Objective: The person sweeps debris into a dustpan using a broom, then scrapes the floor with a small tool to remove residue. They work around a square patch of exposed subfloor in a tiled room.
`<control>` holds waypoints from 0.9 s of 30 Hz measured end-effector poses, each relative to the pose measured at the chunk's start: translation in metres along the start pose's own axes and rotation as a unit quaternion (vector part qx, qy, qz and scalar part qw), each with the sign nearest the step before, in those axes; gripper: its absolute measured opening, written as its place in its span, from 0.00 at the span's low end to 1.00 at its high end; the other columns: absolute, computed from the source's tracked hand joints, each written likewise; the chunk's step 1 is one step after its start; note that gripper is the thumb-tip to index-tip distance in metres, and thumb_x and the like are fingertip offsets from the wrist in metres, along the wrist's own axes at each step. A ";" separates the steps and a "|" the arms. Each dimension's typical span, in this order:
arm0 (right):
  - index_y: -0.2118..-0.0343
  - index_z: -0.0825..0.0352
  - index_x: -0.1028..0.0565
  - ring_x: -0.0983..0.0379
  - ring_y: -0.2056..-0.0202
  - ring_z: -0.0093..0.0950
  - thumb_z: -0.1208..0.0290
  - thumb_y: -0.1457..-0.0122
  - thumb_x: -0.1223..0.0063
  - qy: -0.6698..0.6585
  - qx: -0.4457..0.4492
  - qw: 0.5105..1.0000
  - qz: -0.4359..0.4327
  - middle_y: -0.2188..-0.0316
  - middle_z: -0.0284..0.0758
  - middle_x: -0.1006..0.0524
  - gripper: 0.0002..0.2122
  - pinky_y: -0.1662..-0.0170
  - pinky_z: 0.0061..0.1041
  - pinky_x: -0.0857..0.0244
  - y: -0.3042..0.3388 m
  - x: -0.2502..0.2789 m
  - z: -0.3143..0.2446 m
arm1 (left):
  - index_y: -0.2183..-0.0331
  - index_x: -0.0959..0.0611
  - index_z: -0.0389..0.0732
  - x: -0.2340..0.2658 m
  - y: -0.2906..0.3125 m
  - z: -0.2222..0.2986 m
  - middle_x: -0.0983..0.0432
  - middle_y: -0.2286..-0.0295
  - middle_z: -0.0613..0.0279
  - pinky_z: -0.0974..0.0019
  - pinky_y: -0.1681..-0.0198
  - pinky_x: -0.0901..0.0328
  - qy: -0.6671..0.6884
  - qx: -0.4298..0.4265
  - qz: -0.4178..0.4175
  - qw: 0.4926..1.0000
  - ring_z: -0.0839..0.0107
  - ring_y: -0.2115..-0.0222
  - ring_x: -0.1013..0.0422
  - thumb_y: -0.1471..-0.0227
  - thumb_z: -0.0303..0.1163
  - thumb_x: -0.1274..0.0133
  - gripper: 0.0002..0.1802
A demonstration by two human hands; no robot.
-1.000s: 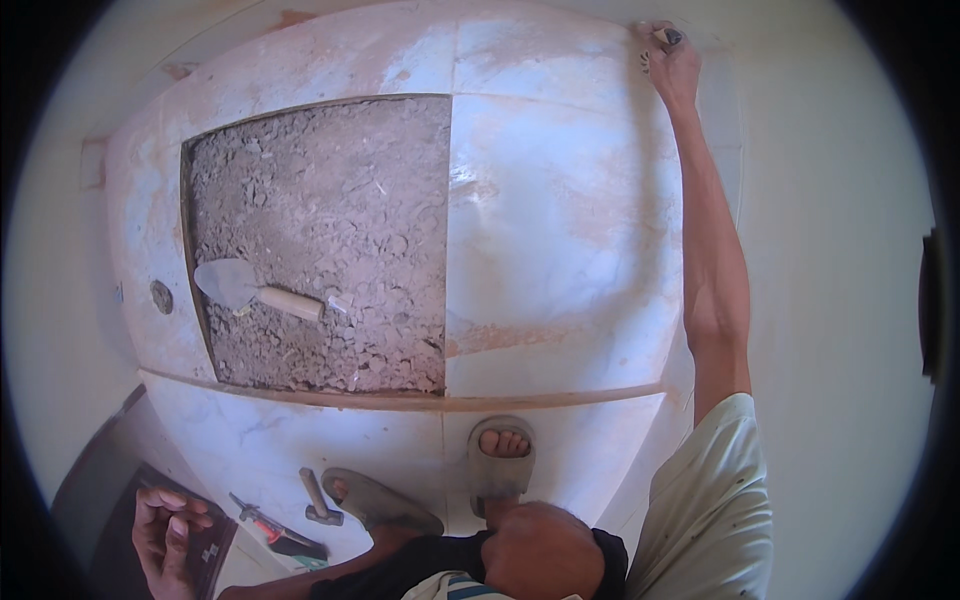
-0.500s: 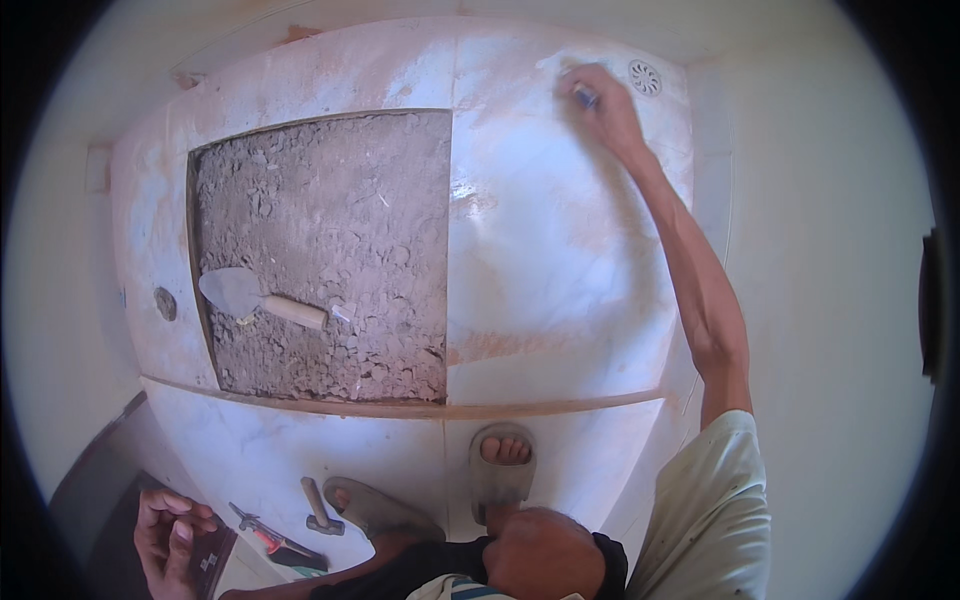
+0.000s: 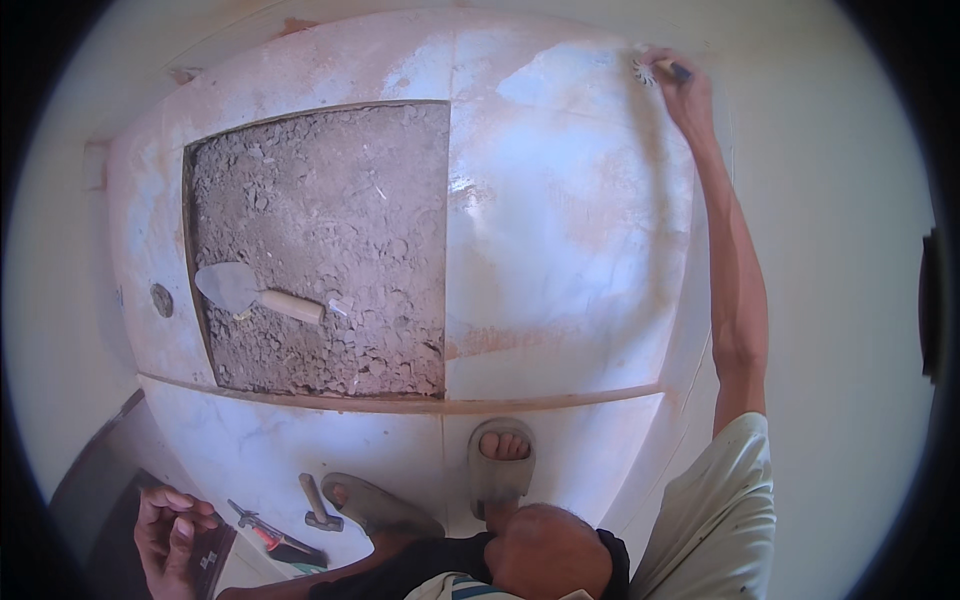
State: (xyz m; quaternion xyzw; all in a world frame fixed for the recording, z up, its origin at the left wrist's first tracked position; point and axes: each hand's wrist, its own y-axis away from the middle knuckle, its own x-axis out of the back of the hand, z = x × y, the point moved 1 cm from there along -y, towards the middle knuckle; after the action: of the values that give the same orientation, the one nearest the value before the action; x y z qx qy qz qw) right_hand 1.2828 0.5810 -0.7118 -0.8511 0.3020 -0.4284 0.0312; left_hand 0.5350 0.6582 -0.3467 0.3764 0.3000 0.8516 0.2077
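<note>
My right hand (image 3: 687,98), arm stretched out, is at the far right corner of the white tiled floor (image 3: 560,250). Its fingers are closed round a small tool with a dark blue handle end (image 3: 679,70); the working end is hidden, so I cannot tell its kind. Right beside the fingers is a round floor drain cover (image 3: 643,72), partly covered by them. Low on the left, my left hand (image 3: 172,535) is held with loosely curled fingers and the thumb apart, nothing visible in it. A trowel (image 3: 290,305) with a wooden handle lies on rough grey mortar (image 3: 330,200) in an untiled recess.
A hammer (image 3: 318,505) and a red-and-black hand tool (image 3: 270,540) lie on the near tiles beside my sandalled feet (image 3: 503,455). A round hole (image 3: 162,300) is in the left tile. A step edge (image 3: 540,405) crosses in front of me; a wall (image 3: 820,300) rises at right.
My right hand has moved right along the far edge with the blue-ended tool, from left of the drain cover to over its right side. My left hand stays in place.
</note>
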 end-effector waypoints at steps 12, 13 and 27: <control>0.58 0.65 0.14 0.16 0.61 0.34 0.71 0.38 0.37 0.201 -0.080 0.974 -0.062 0.64 0.38 0.12 0.08 0.52 0.32 0.26 -0.030 0.060 0.066 | 0.57 0.22 0.39 -0.009 0.004 0.007 0.22 0.64 0.60 0.68 0.56 0.31 -0.003 0.010 -0.008 1.000 0.73 0.64 0.26 0.38 0.48 0.36 0.22; 0.58 0.65 0.15 0.17 0.62 0.32 0.72 0.38 0.38 0.245 -0.074 0.964 -0.071 0.64 0.37 0.12 0.08 0.53 0.31 0.26 -0.027 0.057 0.064 | 0.57 0.22 0.38 -0.009 0.005 0.007 0.22 0.65 0.59 0.68 0.56 0.31 -0.006 0.005 -0.011 1.000 0.73 0.64 0.26 0.38 0.48 0.36 0.23; 0.58 0.61 0.16 0.22 0.69 0.27 0.72 0.36 0.39 -0.066 -0.212 0.958 -0.181 0.71 0.37 0.17 0.06 0.61 0.30 0.29 0.029 0.063 -0.001 | 0.57 0.23 0.39 -0.007 0.003 0.006 0.23 0.65 0.59 0.68 0.57 0.31 -0.026 0.013 -0.027 0.999 0.73 0.65 0.26 0.37 0.50 0.38 0.24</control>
State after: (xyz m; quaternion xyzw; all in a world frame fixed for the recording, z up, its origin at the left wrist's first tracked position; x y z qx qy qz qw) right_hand 1.2964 0.5238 -0.6748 -0.9052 0.2236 -0.2955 -0.2081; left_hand 0.5438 0.6541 -0.3448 0.3929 0.3156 0.8317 0.2331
